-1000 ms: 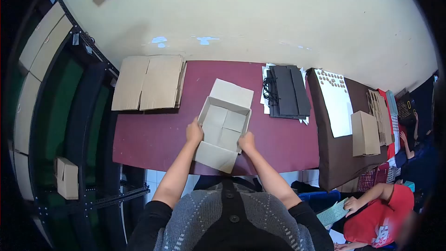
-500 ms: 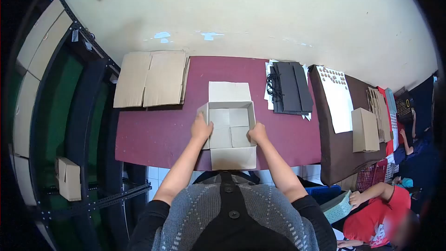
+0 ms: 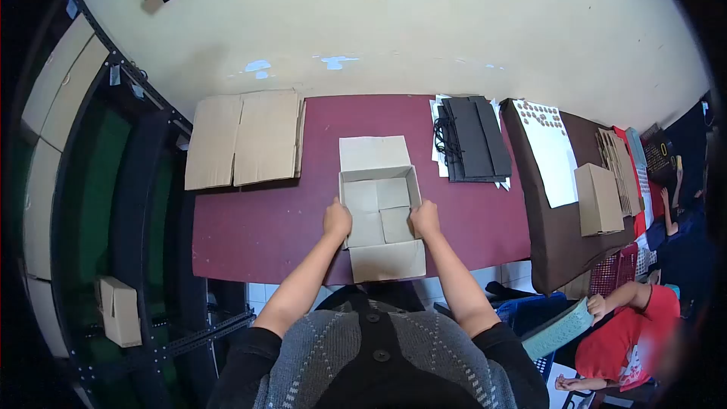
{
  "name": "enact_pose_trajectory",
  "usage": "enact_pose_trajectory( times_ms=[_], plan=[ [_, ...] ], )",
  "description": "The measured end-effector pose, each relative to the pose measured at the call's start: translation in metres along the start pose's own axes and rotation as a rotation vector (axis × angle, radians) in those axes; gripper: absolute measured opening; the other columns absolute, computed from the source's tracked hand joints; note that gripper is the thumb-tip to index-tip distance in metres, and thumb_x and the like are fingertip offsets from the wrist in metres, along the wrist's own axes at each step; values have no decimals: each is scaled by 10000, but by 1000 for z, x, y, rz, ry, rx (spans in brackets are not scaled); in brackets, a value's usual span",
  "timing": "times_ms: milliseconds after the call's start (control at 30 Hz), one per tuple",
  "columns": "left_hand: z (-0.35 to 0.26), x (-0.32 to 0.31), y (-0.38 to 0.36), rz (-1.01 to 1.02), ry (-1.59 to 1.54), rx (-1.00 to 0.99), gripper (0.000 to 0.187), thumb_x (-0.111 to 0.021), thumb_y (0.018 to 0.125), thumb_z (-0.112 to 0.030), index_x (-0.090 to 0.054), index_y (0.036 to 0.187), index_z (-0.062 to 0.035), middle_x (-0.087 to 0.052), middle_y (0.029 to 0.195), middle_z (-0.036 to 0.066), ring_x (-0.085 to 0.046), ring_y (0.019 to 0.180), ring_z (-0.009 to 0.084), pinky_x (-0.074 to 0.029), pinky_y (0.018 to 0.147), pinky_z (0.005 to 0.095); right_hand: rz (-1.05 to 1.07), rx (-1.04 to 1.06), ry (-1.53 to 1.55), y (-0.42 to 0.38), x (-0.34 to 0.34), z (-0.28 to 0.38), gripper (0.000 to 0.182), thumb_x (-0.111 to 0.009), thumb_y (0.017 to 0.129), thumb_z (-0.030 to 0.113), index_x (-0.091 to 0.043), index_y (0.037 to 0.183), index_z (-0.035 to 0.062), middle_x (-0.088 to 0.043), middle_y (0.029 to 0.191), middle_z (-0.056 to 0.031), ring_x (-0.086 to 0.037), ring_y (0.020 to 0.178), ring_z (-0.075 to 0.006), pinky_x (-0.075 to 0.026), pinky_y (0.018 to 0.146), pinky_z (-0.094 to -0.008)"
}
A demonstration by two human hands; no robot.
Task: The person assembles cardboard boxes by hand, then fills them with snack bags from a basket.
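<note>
- One open-topped cardboard box (image 3: 379, 212) sits over the near middle part of the maroon bench (image 3: 257, 235), between the left hand (image 3: 338, 221) and the right hand (image 3: 425, 220).
- Both hands touch it, neither clearly nearer: the box lies to the right of the left fingers and to the left of the right fingers.
- Its long axis points away from the body, toward the wall (image 3: 424, 23), so the hands grip across its narrower width.
- Left fingers are curled in against the left side; right fingers are closed at the right side. Their tips are partly hidden, and I cannot tell how tightly they press.
- The far flap (image 3: 374, 152) opens toward the wall; the near flap (image 3: 388, 260) opens toward the body, about at the bench's near edge.
- Flattened cardboard (image 3: 242, 140) lies farther off to the left, and black folded paper bags (image 3: 473, 140) to the right, both apart from the hands.
</note>
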State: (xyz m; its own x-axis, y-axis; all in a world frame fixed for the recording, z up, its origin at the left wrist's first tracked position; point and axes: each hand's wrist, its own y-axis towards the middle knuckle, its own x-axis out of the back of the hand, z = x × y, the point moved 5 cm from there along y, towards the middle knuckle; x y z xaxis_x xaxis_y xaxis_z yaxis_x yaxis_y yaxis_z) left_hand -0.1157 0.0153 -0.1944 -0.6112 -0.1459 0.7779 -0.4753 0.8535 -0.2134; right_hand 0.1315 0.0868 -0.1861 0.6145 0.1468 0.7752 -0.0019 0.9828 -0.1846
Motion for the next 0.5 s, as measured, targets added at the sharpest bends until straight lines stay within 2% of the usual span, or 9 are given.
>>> enact_pose_trajectory(
  times_ms=[300, 400, 500],
  plan=[
    [-4, 5, -5, 8, 7, -24, 396, -414, 833, -107, -474, 1200, 28, -615, 838, 298, -604, 810, 450, -477, 745, 515, -4, 28, 46, -5, 7, 6, 222, -595, 771, 98, -609, 850, -110, -598, 838, -319, -591, 851, -453, -484, 759, -477],
    [-3, 4, -2, -4, 7, -26, 317, -415, 832, -97, -498, 1094, 63, -612, 835, 302, -604, 815, 449, -475, 743, 517, 0, 31, 46, 1, 3, 2, 211, -591, 771, 95, -613, 847, -101, -596, 838, -320, -588, 855, -455, -482, 755, -483],
    [-2, 4, -3, -17, 1, -26, 310, -427, 830, -99, -499, 1089, 56, -612, 846, 302, -605, 822, 445, -477, 748, 511, -29, 58, 52, 0, 1, -3, 208, -590, 764, 94, -620, 857, -90, -591, 829, -326, -587, 850, -455, -478, 745, -489]
  ],
)
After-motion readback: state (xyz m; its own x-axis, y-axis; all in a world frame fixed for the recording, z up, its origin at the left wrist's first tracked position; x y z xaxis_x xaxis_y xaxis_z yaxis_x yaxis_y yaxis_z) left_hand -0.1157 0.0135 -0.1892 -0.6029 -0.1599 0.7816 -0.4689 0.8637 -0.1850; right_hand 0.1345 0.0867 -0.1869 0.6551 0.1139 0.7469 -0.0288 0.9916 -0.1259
